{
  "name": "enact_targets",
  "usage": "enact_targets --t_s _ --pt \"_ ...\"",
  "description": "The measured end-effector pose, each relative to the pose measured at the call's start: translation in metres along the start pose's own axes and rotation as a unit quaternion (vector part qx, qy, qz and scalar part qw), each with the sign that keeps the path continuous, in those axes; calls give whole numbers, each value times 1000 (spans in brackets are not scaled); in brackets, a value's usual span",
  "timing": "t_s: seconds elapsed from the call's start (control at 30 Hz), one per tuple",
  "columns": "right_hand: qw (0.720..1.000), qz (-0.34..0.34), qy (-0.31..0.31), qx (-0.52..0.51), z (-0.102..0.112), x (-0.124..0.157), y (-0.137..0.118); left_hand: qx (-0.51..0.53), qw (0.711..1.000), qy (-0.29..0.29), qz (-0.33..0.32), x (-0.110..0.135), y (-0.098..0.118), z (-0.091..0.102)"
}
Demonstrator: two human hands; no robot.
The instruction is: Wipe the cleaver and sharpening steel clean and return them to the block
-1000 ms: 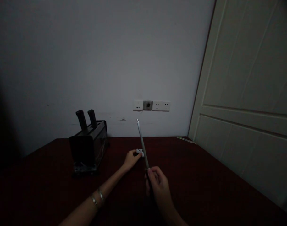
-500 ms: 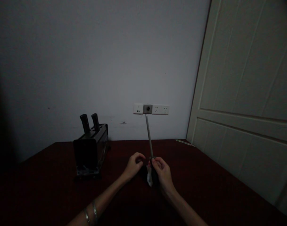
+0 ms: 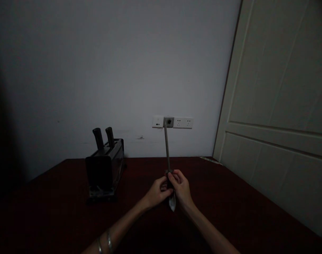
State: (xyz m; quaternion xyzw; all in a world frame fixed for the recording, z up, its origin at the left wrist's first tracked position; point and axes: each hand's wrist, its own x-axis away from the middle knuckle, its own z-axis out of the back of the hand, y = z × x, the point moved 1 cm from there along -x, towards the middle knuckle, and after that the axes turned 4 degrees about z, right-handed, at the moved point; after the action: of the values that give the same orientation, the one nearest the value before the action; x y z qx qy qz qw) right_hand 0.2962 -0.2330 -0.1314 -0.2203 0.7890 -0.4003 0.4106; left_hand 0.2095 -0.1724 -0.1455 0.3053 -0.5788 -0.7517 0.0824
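Observation:
A long metal honing rod (image 3: 166, 146) stands upright above the dark red table (image 3: 229, 201). My right hand (image 3: 181, 188) is closed round its dark handle. My left hand (image 3: 157, 193) is closed against the same handle from the left, pressing a small white cloth (image 3: 172, 203) that hangs below both hands. The two hands touch each other. The room is dim, so finer detail of the grip is hard to see.
A black knife block (image 3: 104, 169) with two dark handles sticking up stands on the table to the left. White wall sockets (image 3: 176, 122) sit on the wall behind. A cream door (image 3: 277, 106) fills the right side.
My left hand picked the white cloth off the table and brought it to the rod's handle. The rod swung from a slight tilt to upright, and both hands drew together.

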Motion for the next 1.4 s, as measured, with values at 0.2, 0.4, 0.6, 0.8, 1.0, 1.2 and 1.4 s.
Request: enact_targets --t_s 0.2,0.4,0.6,0.8,1.0,1.2,1.4 --pt "1000 -12 -17 5 0 5 3 -32 999 26 -16 1 0 -8" --pt "995 -38 -92 16 26 -7 10 -102 995 22 3 6 4 -5" --pt "964 -9 -83 251 66 -16 40 -127 992 20 12 4 1 2" --pt "820 24 -186 540 68 -1 58 -139 990 31 8 3 -3 7" --pt "925 15 -155 348 61 0 61 -134 989 57 1 1 -11 11" --pt "973 -12 -39 229 68 -18 58 -141 988 60 5 2 -11 14" --pt "994 -62 43 85 56 -43 25 -120 991 53 14 4 -8 8"
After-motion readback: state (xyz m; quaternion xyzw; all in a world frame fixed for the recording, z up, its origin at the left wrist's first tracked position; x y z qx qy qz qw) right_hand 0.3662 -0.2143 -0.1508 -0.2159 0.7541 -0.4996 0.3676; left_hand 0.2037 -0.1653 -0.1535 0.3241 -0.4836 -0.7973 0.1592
